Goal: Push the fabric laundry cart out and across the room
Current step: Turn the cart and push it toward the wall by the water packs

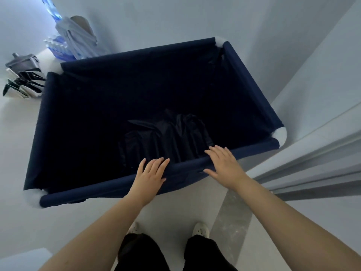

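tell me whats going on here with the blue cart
A person stands behind a navy fabric laundry cart, with the left hand and right hand laid flat, fingers open, on its near rail. A dark bundle of cloth lies inside. The cart sits close to the wall on the right, and bags lie on the floor beyond it.
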Demonstrator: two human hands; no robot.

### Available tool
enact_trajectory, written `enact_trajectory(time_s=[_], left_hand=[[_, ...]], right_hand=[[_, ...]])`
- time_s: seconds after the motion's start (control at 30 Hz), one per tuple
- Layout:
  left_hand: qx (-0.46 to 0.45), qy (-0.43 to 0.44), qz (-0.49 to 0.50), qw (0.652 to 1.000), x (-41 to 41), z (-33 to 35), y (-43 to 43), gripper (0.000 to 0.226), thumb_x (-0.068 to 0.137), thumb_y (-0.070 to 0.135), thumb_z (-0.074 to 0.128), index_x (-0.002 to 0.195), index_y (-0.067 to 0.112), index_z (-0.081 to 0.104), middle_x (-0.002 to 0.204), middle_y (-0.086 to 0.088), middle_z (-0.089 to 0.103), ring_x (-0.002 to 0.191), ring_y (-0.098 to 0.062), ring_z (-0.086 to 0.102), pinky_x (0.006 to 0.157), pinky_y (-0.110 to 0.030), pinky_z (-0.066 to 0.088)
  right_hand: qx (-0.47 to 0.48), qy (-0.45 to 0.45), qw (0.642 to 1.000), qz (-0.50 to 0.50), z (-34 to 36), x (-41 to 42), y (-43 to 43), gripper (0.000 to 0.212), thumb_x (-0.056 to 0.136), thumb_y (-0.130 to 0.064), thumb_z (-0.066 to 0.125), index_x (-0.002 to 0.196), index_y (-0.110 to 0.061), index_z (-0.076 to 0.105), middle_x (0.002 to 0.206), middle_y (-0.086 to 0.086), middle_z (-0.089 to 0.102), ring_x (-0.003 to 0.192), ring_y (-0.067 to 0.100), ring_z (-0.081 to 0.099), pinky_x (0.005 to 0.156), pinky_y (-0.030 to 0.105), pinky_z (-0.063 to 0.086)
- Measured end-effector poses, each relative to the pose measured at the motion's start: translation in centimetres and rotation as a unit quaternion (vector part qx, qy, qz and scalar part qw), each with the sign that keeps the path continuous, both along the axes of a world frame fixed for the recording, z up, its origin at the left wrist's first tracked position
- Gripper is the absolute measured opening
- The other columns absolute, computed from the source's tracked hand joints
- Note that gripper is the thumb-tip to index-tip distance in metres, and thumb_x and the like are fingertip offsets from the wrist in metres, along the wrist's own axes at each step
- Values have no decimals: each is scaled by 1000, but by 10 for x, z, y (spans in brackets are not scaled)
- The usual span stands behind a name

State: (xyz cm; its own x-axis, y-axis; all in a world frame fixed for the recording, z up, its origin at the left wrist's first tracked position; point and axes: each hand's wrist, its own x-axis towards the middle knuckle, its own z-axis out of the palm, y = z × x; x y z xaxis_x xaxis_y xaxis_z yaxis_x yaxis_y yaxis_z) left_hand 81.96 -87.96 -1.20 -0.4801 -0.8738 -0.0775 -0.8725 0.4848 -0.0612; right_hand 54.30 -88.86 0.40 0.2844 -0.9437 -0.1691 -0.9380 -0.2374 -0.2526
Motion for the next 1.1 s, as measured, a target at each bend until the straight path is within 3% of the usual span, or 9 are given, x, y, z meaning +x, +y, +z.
enact_trajectory(time_s=[0.2,0.37,0.57,0.67,0.9,1.1], left_hand=[[-3,-4,-29,1000,107,7,-3,73,73,51,69,132,15,47,125,-4,62,112,-22,59,101,-50,43],[15,7,-103,995,189,10,-7,75,73,57,66,133,17,46,125,-2,62,112,-19,59,100,-45,45],[112,45,-104,987,265,2,-5,70,88,54,45,143,17,24,139,-5,47,123,-24,48,103,-39,40],[149,70,-91,982,282,-4,-5,68,90,54,39,144,20,16,136,-1,46,119,-21,47,94,-35,45],[145,55,-171,973,282,-12,-16,59,96,48,29,144,18,14,130,0,51,111,-21,51,84,-33,47],[137,48,-183,972,275,-10,-37,60,96,49,28,144,18,13,132,-1,50,113,-22,49,85,-35,47]], right_hand=[[17,-11,1000,19,-7,113,2,69,89,-51,46,143,-15,23,153,4,26,144,20,12,119,39,3],[20,19,999,18,-17,205,5,73,85,-59,45,142,-16,28,149,2,33,141,20,20,119,40,8],[-26,27,999,-18,-20,277,25,61,83,-54,54,131,-18,44,134,0,51,130,20,39,115,40,18],[-38,35,998,-39,-21,298,33,56,84,-49,56,129,-16,48,130,2,53,128,21,42,116,43,18],[-21,62,996,-67,-23,299,26,48,82,-47,59,117,-15,52,111,4,56,115,24,48,116,42,16],[-20,74,993,-86,-27,293,12,51,83,-52,55,120,-17,50,109,4,54,114,22,46,117,40,13]])
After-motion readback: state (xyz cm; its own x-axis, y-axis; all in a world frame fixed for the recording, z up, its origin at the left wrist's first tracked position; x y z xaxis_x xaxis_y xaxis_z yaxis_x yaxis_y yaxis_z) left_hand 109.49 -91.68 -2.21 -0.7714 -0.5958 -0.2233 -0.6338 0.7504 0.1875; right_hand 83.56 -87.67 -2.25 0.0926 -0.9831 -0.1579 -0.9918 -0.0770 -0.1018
